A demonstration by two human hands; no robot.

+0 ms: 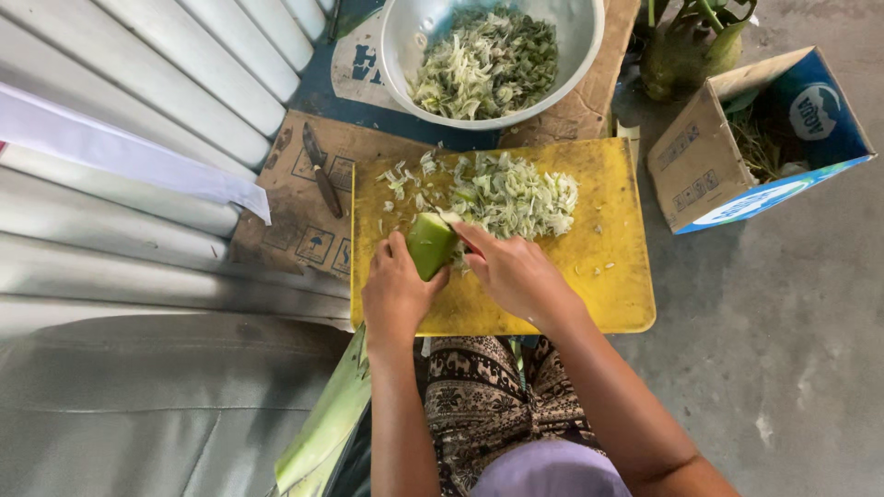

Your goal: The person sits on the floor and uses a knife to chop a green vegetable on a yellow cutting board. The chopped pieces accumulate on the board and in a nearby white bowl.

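A green stalk piece, thick and smooth-skinned with a pale cut face at its far end, lies on the near-left part of the yellow cutting board. The left hand holds it from the near side, fingers curled against its skin. The right hand sits just beside it on the right, fingers closed around something at the cut end; only a thin pale sliver shows past the fingertips, and what it is cannot be told. Just beyond the stalk, a heap of pale green and white shavings spreads across the board's far half, with loose bits scattered to the left.

Past the board stands a metal bowl, holding more of the same shreds mixed with darker green ones. A dark-handled knife lies on flattened cardboard left of the board. To the right, an open cardboard box lies tipped on the concrete floor, plant scraps inside.
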